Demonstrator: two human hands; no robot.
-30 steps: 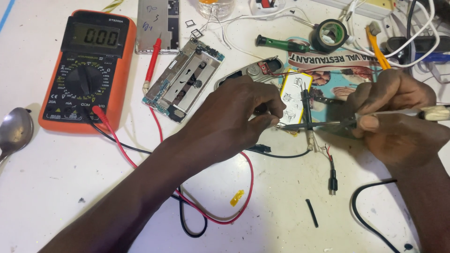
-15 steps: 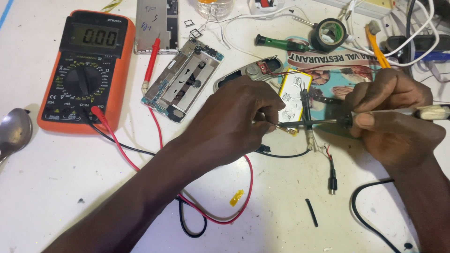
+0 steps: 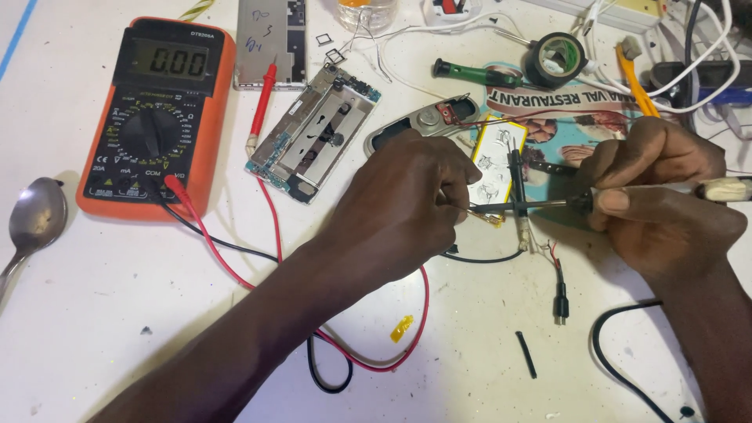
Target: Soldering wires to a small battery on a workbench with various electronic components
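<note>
Iron (image 3: 533,206) gripped in right hand (image 3: 666,200), tip at left hand (image 3: 411,204) pinching wire (image 3: 479,211); meter (image 3: 157,113) at 10 o'clock.

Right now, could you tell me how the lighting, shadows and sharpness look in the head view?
Head view: even, bright light on the white table; soft shadow beside the spoon; multimeter and both hands, left and right, sharp; no strong glare; the top right corner, crowded with cables, is darker.
</note>
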